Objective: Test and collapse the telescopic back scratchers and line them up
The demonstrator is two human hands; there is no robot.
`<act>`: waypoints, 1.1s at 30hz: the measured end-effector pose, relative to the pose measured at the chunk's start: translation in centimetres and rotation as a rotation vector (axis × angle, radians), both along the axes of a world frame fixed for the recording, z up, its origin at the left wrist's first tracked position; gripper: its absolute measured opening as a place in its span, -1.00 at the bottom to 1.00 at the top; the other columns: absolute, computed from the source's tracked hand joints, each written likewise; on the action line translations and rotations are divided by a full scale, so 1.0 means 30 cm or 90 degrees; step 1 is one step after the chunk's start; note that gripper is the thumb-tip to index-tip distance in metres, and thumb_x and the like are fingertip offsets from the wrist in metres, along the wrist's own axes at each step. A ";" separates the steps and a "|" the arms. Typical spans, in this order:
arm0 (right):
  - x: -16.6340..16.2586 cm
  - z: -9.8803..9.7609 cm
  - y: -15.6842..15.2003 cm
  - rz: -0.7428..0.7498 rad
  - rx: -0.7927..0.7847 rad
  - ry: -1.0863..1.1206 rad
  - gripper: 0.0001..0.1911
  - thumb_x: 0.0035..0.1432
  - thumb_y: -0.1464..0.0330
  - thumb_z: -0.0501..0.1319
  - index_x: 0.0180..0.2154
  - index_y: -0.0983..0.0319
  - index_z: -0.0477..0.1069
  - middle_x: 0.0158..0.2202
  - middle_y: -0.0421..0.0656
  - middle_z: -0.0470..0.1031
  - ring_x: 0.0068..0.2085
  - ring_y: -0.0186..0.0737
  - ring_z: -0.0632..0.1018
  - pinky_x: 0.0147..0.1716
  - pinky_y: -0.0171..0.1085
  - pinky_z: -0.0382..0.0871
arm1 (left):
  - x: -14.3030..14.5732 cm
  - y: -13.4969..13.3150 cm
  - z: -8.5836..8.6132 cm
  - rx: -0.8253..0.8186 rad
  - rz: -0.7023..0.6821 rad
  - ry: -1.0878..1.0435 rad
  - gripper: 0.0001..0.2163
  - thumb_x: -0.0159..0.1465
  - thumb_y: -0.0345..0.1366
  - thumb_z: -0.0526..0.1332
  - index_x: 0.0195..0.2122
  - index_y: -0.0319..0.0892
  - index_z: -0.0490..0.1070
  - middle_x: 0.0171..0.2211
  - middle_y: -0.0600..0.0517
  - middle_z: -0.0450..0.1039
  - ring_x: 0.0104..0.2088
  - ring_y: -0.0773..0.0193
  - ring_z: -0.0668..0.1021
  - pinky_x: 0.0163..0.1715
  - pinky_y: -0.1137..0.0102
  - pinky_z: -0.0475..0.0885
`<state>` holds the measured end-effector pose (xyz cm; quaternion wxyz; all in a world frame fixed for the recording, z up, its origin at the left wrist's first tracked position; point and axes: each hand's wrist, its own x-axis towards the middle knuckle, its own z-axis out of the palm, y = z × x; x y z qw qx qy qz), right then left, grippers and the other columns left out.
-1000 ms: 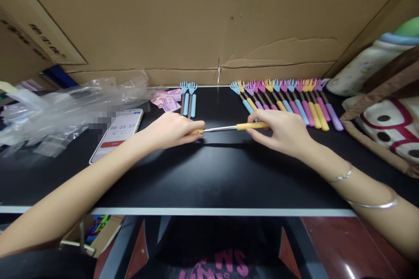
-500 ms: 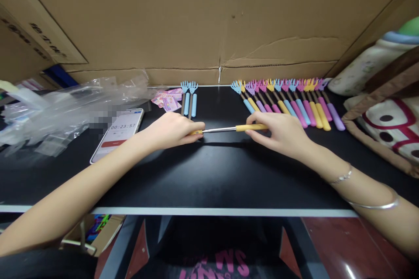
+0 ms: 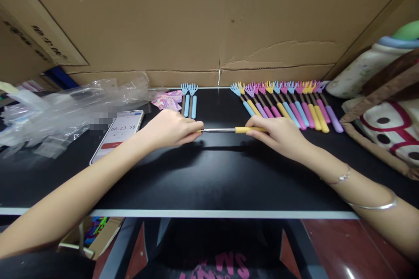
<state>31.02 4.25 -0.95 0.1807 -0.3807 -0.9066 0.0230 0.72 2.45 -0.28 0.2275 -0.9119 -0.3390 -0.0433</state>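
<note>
Between my two hands a yellow back scratcher [image 3: 219,130] lies level above the black table, its metal rod bare in the middle. My left hand [image 3: 173,128] is closed round its left end, so the claw head is hidden in my fingers. The yellow handle is pinched by my right hand [image 3: 275,133], thumb and fingers pressed on it. Behind my left hand lie two blue back scratchers [image 3: 194,105], claws pointing away. A row of back scratchers [image 3: 296,109] in blue, yellow, purple and pink stretches along the back, beyond my right hand.
Clear plastic bags [image 3: 75,104] are heaped at the left, beside a phone [image 3: 119,133] with a running timer. Small printed cards [image 3: 168,99] lie near the cardboard wall [image 3: 157,22]. A cloth bag [image 3: 393,126] and a bottle [image 3: 363,69] stand at the right. The table edge [image 3: 212,214] runs along the front.
Both hands keep their hold on the yellow back scratcher and have barely moved. Slightly less yellow shows at my left fingers. The phone timer has moved on one second.
</note>
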 end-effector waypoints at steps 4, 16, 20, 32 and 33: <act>-0.002 -0.002 -0.001 -0.005 -0.007 -0.017 -0.61 0.33 0.07 -0.05 -0.31 0.15 0.39 -0.59 -0.26 0.42 -0.56 -0.32 0.43 -0.54 -0.36 0.06 | 0.000 0.000 0.000 0.006 -0.012 0.001 -0.69 0.38 -0.20 -0.05 -0.39 -0.13 0.41 -0.56 0.08 0.51 -0.63 0.35 0.46 -0.61 0.43 0.01; -0.007 -0.008 -0.004 -0.007 -0.025 0.004 -0.66 0.31 0.10 0.02 -0.32 0.16 0.40 -0.61 -0.29 0.41 -0.59 -0.37 0.40 -0.55 -0.38 0.08 | 0.009 -0.001 0.006 -0.042 0.019 0.011 -0.70 0.39 -0.14 0.00 -0.35 -0.12 0.44 -0.54 0.04 0.52 -0.60 0.31 0.48 -0.60 0.42 0.02; -0.005 -0.013 -0.001 -0.011 -0.017 0.004 -0.65 0.30 0.08 0.02 -0.31 0.16 0.41 -0.58 -0.27 0.45 -0.58 -0.36 0.41 -0.56 -0.38 0.08 | 0.009 -0.001 0.007 -0.049 0.020 0.011 -0.67 0.40 -0.08 0.00 -0.34 -0.12 0.44 -0.54 0.04 0.53 -0.59 0.29 0.50 -0.60 0.42 0.01; -0.006 -0.005 -0.005 -0.024 -0.039 0.002 -0.72 0.27 0.11 0.09 -0.30 0.14 0.42 -0.52 -0.27 0.52 -0.51 -0.32 0.48 -0.51 -0.35 0.15 | 0.016 -0.009 0.011 -0.072 0.045 0.031 -0.67 0.40 -0.06 0.00 -0.31 -0.11 0.45 -0.51 0.07 0.55 -0.56 0.24 0.53 -0.58 0.41 0.03; -0.007 -0.004 -0.008 -0.027 -0.044 0.002 -0.73 0.27 0.11 0.10 -0.29 0.14 0.43 -0.51 -0.27 0.53 -0.50 -0.32 0.49 -0.51 -0.35 0.15 | 0.018 -0.012 0.014 -0.076 0.046 0.031 -0.66 0.41 -0.06 -0.02 -0.31 -0.11 0.45 -0.51 0.08 0.55 -0.55 0.24 0.54 -0.58 0.41 0.04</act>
